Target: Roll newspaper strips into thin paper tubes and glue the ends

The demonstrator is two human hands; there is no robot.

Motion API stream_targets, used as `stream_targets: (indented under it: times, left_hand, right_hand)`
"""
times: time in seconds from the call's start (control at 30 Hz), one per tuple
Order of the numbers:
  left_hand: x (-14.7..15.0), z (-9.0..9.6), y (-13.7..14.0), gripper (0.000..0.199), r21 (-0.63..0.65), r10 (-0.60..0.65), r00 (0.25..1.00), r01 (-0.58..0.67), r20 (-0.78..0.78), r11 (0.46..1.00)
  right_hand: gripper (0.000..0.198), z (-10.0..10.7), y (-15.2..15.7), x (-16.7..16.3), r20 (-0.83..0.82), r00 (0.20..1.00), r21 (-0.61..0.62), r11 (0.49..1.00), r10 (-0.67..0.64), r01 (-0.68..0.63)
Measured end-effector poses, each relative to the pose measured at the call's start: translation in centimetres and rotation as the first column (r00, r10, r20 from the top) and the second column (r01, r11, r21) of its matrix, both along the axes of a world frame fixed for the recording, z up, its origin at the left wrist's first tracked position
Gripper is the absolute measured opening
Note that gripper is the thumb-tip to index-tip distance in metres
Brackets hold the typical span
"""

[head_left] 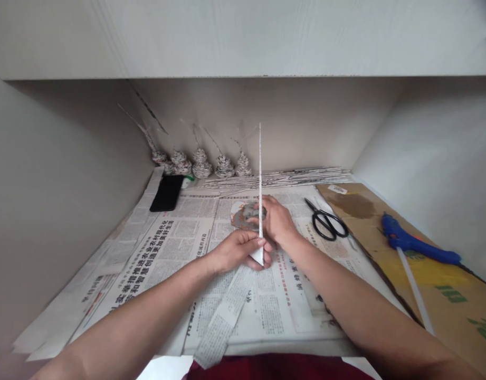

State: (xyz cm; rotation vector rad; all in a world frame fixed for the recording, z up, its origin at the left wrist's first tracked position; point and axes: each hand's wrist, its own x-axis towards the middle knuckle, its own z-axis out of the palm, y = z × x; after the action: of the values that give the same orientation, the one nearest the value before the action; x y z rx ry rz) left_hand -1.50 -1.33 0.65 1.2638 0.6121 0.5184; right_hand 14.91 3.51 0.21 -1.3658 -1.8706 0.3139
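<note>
My left hand (243, 250) is closed, thumb and fingers pinching the lower end of a thin rolled newspaper tube (260, 179) that stands upright. From that end a loose newspaper strip (222, 322) trails down towards my lap. Just beyond the tube, my right hand (278, 219) curls its fingers and thumb about a grey lump (254, 212), perhaps a damp cloth or sponge; its exact kind is unclear. The lump rests on a grey and white stained patch on the newspaper sheets (179, 237). The tube partly covers my right fingertips.
Black-handled scissors (327, 221) lie at right, beside cardboard (369, 227) bearing a blue glue gun (420, 243). A black phone (167, 192) lies back left. Behind are finished paper tubes (282, 178) and several woven paper gourds (225, 164). A white panel (243, 42) overhangs the table.
</note>
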Motion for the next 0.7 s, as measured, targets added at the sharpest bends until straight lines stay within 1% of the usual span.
stream_targets:
  times: [0.07, 0.1, 0.13, 0.17, 0.2, 0.23, 0.27, 0.3, 0.33, 0.43, 0.5, 0.53, 0.57, 0.6, 0.67, 0.7]
  left_hand:
    - [0.0, 0.2, 0.0, 0.037, -0.005, 0.011, 1.0, -0.011, -0.008, 1.0]
    - [0.0, 0.3, -0.1, 0.036, -0.007, 0.015, 1.0, -0.015, -0.015, 1.0]
    - [0.0, 0.3, -0.1, 0.036, -0.008, 0.017, 1.0, -0.017, -0.02, 1.0]
    - [0.0, 0.4, -0.1, 0.036, -0.007, 0.017, 1.0, -0.017, -0.023, 1.0]
    - [0.0, 0.4, -0.2, 0.036, -0.004, 0.016, 1.0, -0.016, -0.024, 1.0]
    - [0.0, 0.5, -0.2, 0.036, 0.001, 0.011, 1.0, -0.011, -0.025, 1.0]
    - [0.0, 0.5, -0.2, 0.036, 0.005, 0.005, 1.0, -0.005, -0.027, 1.0]
    - [0.0, 0.5, -0.2, 0.036, 0.008, -0.001, 0.999, 0.001, -0.032, 1.0]
    - [0.0, 0.4, -0.2, 0.036, 0.012, -0.003, 0.999, 0.003, -0.039, 1.0]
    - [0.0, 0.4, -0.2, 0.035, 0.027, 0.008, 0.998, -0.006, -0.057, 1.0]
    - [0.1, 0.4, -0.2, 0.035, 0.032, 0.014, 0.998, -0.012, -0.062, 0.999]
    - [0.0, 0.4, -0.2, 0.035, 0.033, 0.014, 0.998, -0.012, -0.066, 0.999]
    - [0.0, 0.4, -0.2, 0.035, 0.035, 0.016, 0.997, -0.013, -0.07, 0.999]
    - [0.0, 0.5, -0.2, 0.034, 0.04, 0.019, 0.997, -0.016, -0.073, 0.999]
    - [0.0, 0.6, -0.2, 0.035, 0.055, 0.029, 0.997, -0.025, -0.075, 0.998]
    - [0.0, 0.7, -0.2, 0.035, 0.06, 0.033, 0.997, -0.029, -0.075, 0.998]
  right_hand:
    - [0.032, 0.9, -0.2, 0.4, -0.085, 0.996, 0.055, 0.998, -0.013, 0.018]
    - [0.029, 1.5, -0.4, 0.6, -0.159, 0.987, 0.039, 0.999, 0.012, -0.006]
    - [0.028, 2.1, -0.5, 0.8, -0.252, 0.966, -0.017, 0.998, 0.061, -0.068]
    - [0.032, 2.7, -0.6, 1.0, -0.363, 0.925, -0.103, 0.981, 0.114, -0.162]
    - [0.036, 3.3, -0.8, 1.2, -0.481, 0.862, -0.194, 0.939, 0.161, -0.283]
    - [0.039, 3.7, -0.9, 1.3, -0.587, 0.788, -0.258, 0.879, 0.187, -0.401]
    - [0.04, 4.0, -1.0, 1.4, -0.668, 0.718, -0.292, 0.819, 0.194, -0.494]
    - [0.038, 4.2, -1.0, 1.4, -0.724, 0.665, -0.303, 0.782, 0.183, -0.544]
    - [0.034, 4.2, -1.0, 1.4, -0.759, 0.632, -0.301, 0.774, 0.159, -0.557]
    - [0.023, 3.9, -0.9, 1.1, -0.814, 0.577, -0.292, 0.812, 0.066, -0.505]
    - [0.02, 3.8, -0.9, 0.9, -0.834, 0.551, -0.285, 0.829, 0.033, -0.481]
    - [0.019, 3.8, -0.9, 0.9, -0.835, 0.55, -0.284, 0.832, 0.03, -0.476]
    - [0.02, 3.9, -1.0, 0.9, -0.829, 0.558, -0.288, 0.827, 0.036, -0.482]
    - [0.021, 4.1, -1.1, 0.9, -0.819, 0.572, -0.299, 0.81, 0.055, -0.505]
    - [0.025, 4.5, -1.4, 1.0, -0.792, 0.601, -0.329, 0.758, 0.103, -0.564]
    - [0.026, 4.6, -1.5, 1.0, -0.784, 0.61, -0.342, 0.74, 0.115, -0.579]
